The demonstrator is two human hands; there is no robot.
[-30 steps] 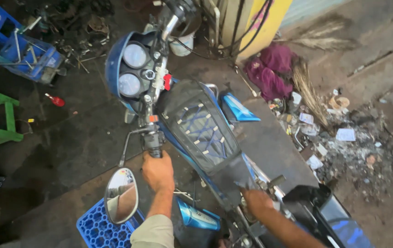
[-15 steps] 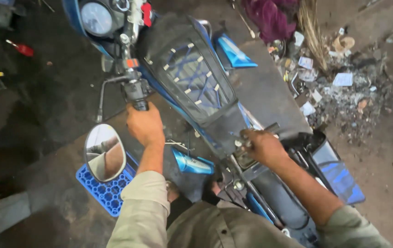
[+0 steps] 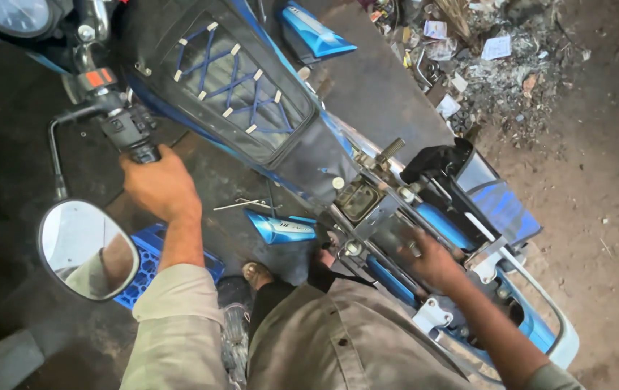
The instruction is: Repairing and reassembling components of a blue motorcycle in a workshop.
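Left hand (image 3: 159,186) is closed around the end of the black handlebar grip (image 3: 132,137) of the blue motorcycle (image 3: 251,101), with the fingers wrapped under it and the knuckles up. Right hand (image 3: 432,258) lies flat, fingers together and a little blurred, on the bare metal frame (image 3: 389,224) where the seat would sit; whether it grips a rail there I cannot tell. The grip is directly ahead of the left hand and its long axis goes up and slightly left in the picture, toward the switch housing and the speedometer (image 3: 16,14). The frame is under the right hand, so each hand is already on its own part; the left is the nearer one to the steering end, the right to the tail. The motorcycle's long axis runs diagonally, from the handlebar at the upper left to the grab rail (image 3: 555,325) at the lower right, and its front points to the upper left. Between both hands sits the fuel tank with a black laced cover (image 3: 230,79). Just beside the left wrist hangs the round mirror (image 3: 87,249). Below the machine, on the floor, lie a blue side panel (image 3: 280,230) and a blue plastic crate (image 3: 152,249); another blue panel (image 3: 316,32) lies beyond the tank, and a heap of rubbish (image 3: 497,65) is well apart at the upper right.
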